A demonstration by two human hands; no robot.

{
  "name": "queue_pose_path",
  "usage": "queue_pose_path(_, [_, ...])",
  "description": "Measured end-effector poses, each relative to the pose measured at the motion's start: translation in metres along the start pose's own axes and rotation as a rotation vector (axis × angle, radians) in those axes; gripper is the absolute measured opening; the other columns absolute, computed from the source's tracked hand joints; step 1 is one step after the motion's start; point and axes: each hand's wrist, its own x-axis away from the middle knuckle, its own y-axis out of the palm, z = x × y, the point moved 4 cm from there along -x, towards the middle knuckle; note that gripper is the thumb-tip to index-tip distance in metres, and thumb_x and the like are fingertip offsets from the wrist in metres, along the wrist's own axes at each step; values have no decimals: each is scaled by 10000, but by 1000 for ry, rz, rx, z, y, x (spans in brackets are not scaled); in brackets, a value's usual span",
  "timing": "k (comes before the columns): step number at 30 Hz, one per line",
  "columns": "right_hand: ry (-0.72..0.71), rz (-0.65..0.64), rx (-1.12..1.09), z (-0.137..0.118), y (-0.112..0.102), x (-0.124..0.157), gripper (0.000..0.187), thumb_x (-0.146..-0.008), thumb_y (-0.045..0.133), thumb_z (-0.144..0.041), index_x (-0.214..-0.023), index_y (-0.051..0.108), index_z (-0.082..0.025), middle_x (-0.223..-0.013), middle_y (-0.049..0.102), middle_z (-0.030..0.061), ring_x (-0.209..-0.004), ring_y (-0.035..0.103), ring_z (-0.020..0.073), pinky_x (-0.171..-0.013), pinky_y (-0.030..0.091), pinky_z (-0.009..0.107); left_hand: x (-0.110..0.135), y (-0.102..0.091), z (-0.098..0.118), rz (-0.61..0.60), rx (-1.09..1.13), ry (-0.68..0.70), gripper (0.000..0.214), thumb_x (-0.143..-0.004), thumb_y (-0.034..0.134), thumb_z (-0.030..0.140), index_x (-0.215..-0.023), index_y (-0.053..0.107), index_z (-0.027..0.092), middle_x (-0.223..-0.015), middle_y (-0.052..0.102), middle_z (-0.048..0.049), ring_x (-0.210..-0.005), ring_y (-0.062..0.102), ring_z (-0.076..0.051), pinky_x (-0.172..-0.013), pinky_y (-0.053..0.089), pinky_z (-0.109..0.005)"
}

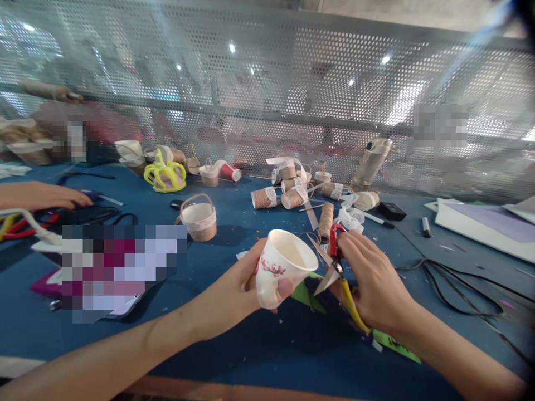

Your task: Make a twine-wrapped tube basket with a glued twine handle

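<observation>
My left hand (244, 289) is wrapped round a white paper cup (281, 266) with a pink flower print, tilted with its mouth up and toward me. My right hand (374, 281) grips a pair of scissors (339, 267) with red and yellow handles. Their blades point at the cup's right rim, with a thin strip of twine by the blades. Green paper scraps (311, 298) lie on the blue table (234, 340) under both hands.
Twine-wrapped cups (292, 195), a small cup basket (199, 219), a yellow crown shape (165, 177), a twine spool (326, 220), a flask (371, 161) and black cables (455, 289) lie about. Another person's hand (42, 195) rests at far left. A perforated metal screen (267, 89) backs the table.
</observation>
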Motion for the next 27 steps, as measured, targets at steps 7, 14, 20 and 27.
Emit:
queue_pose_path(7, [17, 25, 8, 0, -2, 0, 228, -784, 554, -212, -859, 339, -231, -800, 493, 48, -694, 429, 224, -610, 427, 355, -9, -3, 2, -142, 327, 7, 472, -937, 606, 531, -1180, 630, 127, -1029, 669, -138, -835, 692, -226, -703, 613, -329])
queue_pose_path(14, [28, 22, -12, 1, -1, 2, 234, -792, 567, -221, -853, 342, -232, -802, 497, 41, -689, 426, 213, -609, 420, 341, -7, -4, 0, -119, 179, 12, 645, -697, 890, 398, -1201, 562, 165, -863, 677, -40, -713, 646, -152, -654, 552, -246])
queue_pose_path(20, [57, -8, -24, 1, 0, 2, 230, -803, 556, -203, -841, 332, -238, -777, 492, 28, -667, 414, 203, -596, 405, 324, -5, 0, 1, -119, 90, -34, 609, -733, 862, 438, -1179, 551, 164, -758, 560, 37, -621, 468, -75, -575, 419, -178])
queue_pose_path(27, [81, -22, -26, 2, 2, 2, 201, -806, 541, -199, -837, 347, -237, -790, 504, 34, -681, 441, 212, -611, 409, 334, 1, -7, 1, -39, -151, 62, 699, -704, 888, 293, -1256, 460, 260, -1021, 636, -21, -845, 646, -162, -731, 547, -271])
